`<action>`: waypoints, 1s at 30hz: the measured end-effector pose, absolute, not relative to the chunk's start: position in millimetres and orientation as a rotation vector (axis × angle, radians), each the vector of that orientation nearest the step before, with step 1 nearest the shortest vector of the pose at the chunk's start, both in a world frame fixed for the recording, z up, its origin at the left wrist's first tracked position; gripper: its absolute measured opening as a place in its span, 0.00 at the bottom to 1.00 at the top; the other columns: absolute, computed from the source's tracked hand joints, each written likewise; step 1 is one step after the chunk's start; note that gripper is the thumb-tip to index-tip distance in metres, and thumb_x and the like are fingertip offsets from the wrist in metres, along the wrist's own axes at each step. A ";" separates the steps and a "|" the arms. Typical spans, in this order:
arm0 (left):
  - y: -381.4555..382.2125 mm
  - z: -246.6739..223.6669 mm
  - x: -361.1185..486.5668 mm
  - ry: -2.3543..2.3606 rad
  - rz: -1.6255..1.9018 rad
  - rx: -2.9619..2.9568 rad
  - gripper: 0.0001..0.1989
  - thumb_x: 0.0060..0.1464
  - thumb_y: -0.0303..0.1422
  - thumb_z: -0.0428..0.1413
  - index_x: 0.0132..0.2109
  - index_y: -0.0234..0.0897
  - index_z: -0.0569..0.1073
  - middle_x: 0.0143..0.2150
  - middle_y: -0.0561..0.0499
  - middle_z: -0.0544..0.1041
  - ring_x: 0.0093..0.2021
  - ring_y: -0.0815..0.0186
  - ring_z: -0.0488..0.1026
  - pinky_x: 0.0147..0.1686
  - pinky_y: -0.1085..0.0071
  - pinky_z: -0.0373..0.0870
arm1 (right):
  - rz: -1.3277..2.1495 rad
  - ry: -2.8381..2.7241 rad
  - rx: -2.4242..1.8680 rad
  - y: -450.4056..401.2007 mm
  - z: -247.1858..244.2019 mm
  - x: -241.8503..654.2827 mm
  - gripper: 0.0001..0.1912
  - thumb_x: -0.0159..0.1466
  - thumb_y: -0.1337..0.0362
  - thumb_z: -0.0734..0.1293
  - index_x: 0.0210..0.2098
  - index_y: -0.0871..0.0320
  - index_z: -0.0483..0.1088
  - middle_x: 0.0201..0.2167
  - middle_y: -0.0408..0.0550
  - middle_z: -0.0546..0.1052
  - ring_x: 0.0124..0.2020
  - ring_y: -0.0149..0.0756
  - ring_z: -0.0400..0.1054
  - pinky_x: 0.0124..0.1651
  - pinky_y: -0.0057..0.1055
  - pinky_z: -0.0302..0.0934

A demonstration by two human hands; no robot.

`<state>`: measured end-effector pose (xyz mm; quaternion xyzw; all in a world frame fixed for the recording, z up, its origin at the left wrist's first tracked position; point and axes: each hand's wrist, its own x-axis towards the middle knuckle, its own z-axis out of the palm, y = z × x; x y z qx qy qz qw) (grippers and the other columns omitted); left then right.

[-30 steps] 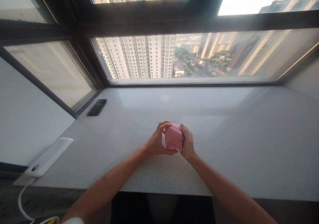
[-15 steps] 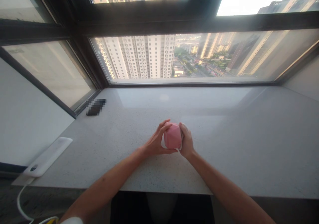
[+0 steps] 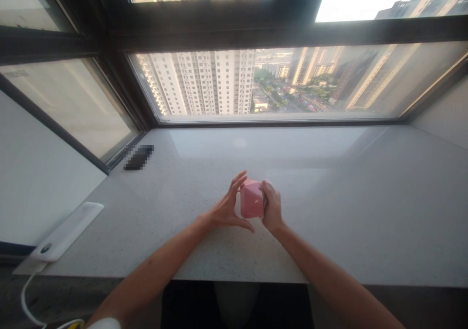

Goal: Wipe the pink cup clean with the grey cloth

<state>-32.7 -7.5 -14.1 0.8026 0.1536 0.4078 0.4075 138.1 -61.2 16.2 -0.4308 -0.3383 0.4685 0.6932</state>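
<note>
A pink block-shaped object with slanting facets (image 3: 251, 200) is in front of me, above the pale counter. White or greyish parts show at its edges; I cannot make out its exact kind. My right hand (image 3: 272, 206) is closed around its right side, hiding that side. My left hand (image 3: 230, 207) is spread in a wide C at the left, thumb stretched out below and fingers up. Those fingertips are at the block's upper left corner, touching it or very near; the palm is apart from it.
The speckled counter (image 3: 175, 173) runs to a dark-framed window (image 3: 226, 123). A blurred-out dark object (image 3: 139, 157) lies at the back left. Near the left front edge lies a white power strip (image 3: 68, 231), its cord (image 3: 25, 290) hanging over the edge.
My left hand has loosened from the pink block, its thumb and fingers spreading wider apart. My right hand stays on the block, which has turned slightly.
</note>
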 end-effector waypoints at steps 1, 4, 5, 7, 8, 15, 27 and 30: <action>-6.5 -15.0 -32.6 0.400 1.058 2.133 0.71 0.40 0.51 0.80 0.81 0.51 0.47 0.82 0.31 0.47 0.81 0.33 0.51 0.76 0.37 0.57 | 1.071 -0.711 -0.954 -58.6 17.1 137.0 0.26 0.64 0.41 0.75 0.27 0.54 0.67 0.23 0.38 0.67 0.24 0.30 0.57 0.27 0.29 0.57; -8.9 -13.9 -30.9 0.461 1.146 2.175 0.61 0.44 0.45 0.79 0.78 0.48 0.55 0.76 0.32 0.61 0.76 0.38 0.62 0.72 0.42 0.66 | 1.049 -0.728 -0.970 -58.3 14.2 136.6 0.26 0.65 0.40 0.74 0.28 0.54 0.69 0.23 0.38 0.68 0.24 0.31 0.57 0.27 0.29 0.57; -11.0 -12.5 -30.1 0.472 1.137 2.099 0.59 0.45 0.46 0.78 0.76 0.46 0.57 0.73 0.33 0.65 0.72 0.41 0.67 0.69 0.45 0.70 | 1.001 -0.803 -0.981 -60.8 11.7 137.6 0.26 0.67 0.40 0.72 0.27 0.54 0.69 0.22 0.38 0.68 0.23 0.31 0.57 0.26 0.29 0.55; -15.6 -8.8 -29.0 0.443 1.017 1.872 0.54 0.49 0.51 0.75 0.75 0.44 0.58 0.69 0.34 0.71 0.65 0.44 0.75 0.61 0.51 0.76 | 0.855 -1.038 -0.966 -67.9 6.2 140.6 0.31 0.70 0.39 0.70 0.22 0.54 0.66 0.19 0.38 0.64 0.21 0.30 0.55 0.26 0.31 0.51; -17.5 -7.2 -28.8 0.410 0.935 1.754 0.52 0.52 0.54 0.73 0.74 0.43 0.58 0.67 0.35 0.73 0.62 0.45 0.77 0.58 0.54 0.78 | 0.775 -1.160 -0.942 -71.6 3.9 142.2 0.33 0.71 0.39 0.69 0.19 0.54 0.63 0.17 0.38 0.62 0.20 0.29 0.53 0.26 0.32 0.49; -13.6 -15.7 -32.0 0.335 0.926 1.711 0.62 0.56 0.67 0.64 0.82 0.51 0.40 0.81 0.30 0.54 0.76 0.34 0.64 0.69 0.39 0.70 | 0.841 -1.038 -0.952 -73.2 6.5 140.7 0.31 0.70 0.40 0.70 0.22 0.54 0.63 0.19 0.37 0.61 0.20 0.28 0.52 0.25 0.30 0.49; -19.0 -13.1 -24.2 0.427 1.093 1.974 0.60 0.44 0.45 0.79 0.76 0.49 0.53 0.70 0.34 0.67 0.67 0.42 0.74 0.61 0.47 0.78 | 0.960 -0.845 -0.935 -70.7 7.3 135.7 0.27 0.69 0.41 0.71 0.26 0.54 0.65 0.22 0.38 0.65 0.23 0.30 0.56 0.26 0.29 0.56; -22.7 -7.8 -23.1 0.357 0.855 1.601 0.58 0.48 0.45 0.77 0.76 0.50 0.51 0.71 0.35 0.69 0.62 0.47 0.78 0.53 0.56 0.81 | 0.732 -1.125 -0.921 -77.9 1.9 141.6 0.31 0.73 0.43 0.68 0.22 0.53 0.61 0.18 0.37 0.61 0.20 0.29 0.52 0.25 0.31 0.49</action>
